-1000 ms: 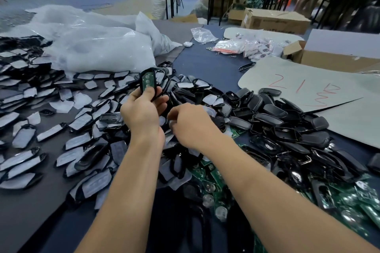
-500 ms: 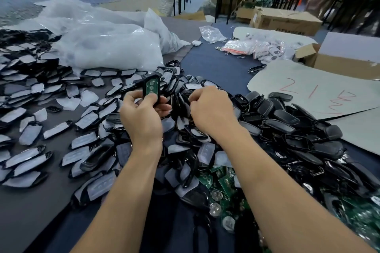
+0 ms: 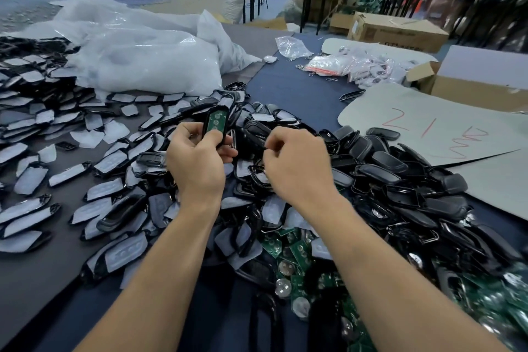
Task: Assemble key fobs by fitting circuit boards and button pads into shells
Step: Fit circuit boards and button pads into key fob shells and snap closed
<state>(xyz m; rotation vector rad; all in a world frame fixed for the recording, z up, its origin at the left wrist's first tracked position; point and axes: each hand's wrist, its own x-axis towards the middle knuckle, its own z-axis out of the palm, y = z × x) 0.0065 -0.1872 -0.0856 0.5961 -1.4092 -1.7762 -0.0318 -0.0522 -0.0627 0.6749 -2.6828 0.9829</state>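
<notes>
My left hand (image 3: 197, 160) clamps a black plastic shell (image 3: 219, 140) with a green circuit board (image 3: 216, 123) seated; I judge the pad unfitted. My right hand (image 3: 294, 163) curls over the loose black shells (image 3: 371, 157); I cannot tell its grip.

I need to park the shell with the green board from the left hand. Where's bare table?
Bare dark blue cloth lies between the white plastic bags and the grey cardboard sheet with red marks, itself mostly bare. The grey tabletop at the near left edge is free too. Crowded: black shell pile centre-right, green circuit boards near right.
</notes>
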